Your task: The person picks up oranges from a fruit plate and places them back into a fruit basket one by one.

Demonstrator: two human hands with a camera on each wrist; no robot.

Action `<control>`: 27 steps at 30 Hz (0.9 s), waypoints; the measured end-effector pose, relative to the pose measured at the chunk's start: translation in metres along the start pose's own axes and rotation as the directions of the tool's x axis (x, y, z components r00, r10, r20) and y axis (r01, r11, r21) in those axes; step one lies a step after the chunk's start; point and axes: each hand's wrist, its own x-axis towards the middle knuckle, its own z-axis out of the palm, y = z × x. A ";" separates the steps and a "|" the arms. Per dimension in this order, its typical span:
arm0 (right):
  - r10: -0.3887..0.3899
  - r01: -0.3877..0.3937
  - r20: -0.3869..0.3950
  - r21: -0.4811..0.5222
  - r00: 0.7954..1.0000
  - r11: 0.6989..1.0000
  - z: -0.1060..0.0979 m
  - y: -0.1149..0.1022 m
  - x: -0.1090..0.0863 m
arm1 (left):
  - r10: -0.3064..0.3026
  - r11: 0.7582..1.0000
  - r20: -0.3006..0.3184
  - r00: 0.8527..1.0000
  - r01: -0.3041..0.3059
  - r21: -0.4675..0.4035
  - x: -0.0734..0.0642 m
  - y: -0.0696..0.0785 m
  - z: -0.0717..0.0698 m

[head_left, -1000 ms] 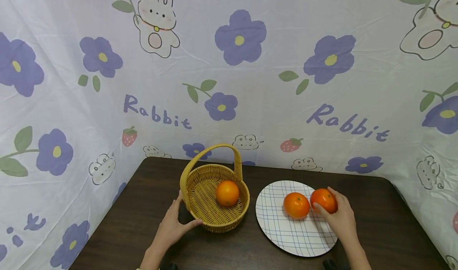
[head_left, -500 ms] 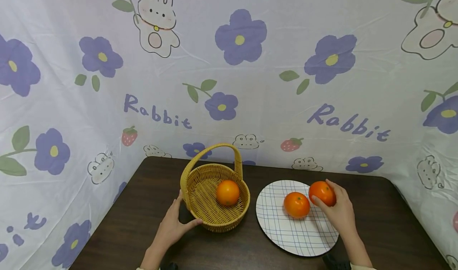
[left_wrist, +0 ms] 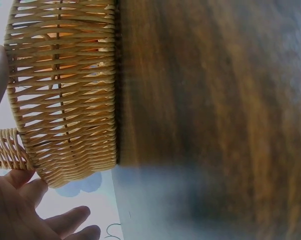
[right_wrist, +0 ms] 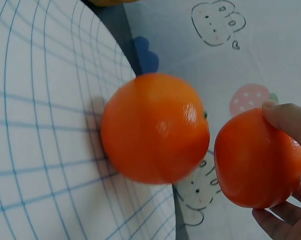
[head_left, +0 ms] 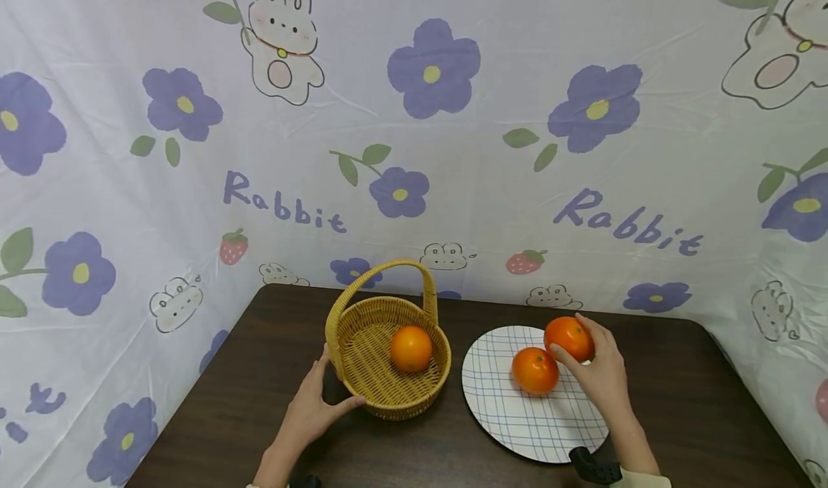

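My right hand [head_left: 601, 369] grips a smooth, shiny orange-red fruit [head_left: 569, 338] between thumb and fingers, raised over the far right part of a round white plate [head_left: 537, 430] with blue grid lines. In the right wrist view a second orange-red fruit [right_wrist: 155, 127] with a small green stem lies on the plate, close beside the held one. To the left stands a yellow wicker basket [head_left: 362, 358] with an arched handle, a round orange fruit [head_left: 411, 348] inside. My left hand [head_left: 310, 405] rests against the basket's left side, thumb and fingers spread; its outer fingers are off the wicker.
A dark wooden table [head_left: 246, 387] carries everything. Behind it and at both sides hangs a white cloth [head_left: 479, 157] printed with rabbits and purple flowers. A black strap [head_left: 595, 466] sits at the right wrist.
My right hand has lifted the orange-red fruit off the plate and moved it up and left, toward the other fruit. My left hand and the basket have not moved.
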 end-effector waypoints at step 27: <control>-0.093 0.088 0.071 0.068 0.993 0.994 0.028 -0.035 -0.001 | 0.000 1.000 -0.001 1.000 0.000 -0.017 0.001 0.000 0.001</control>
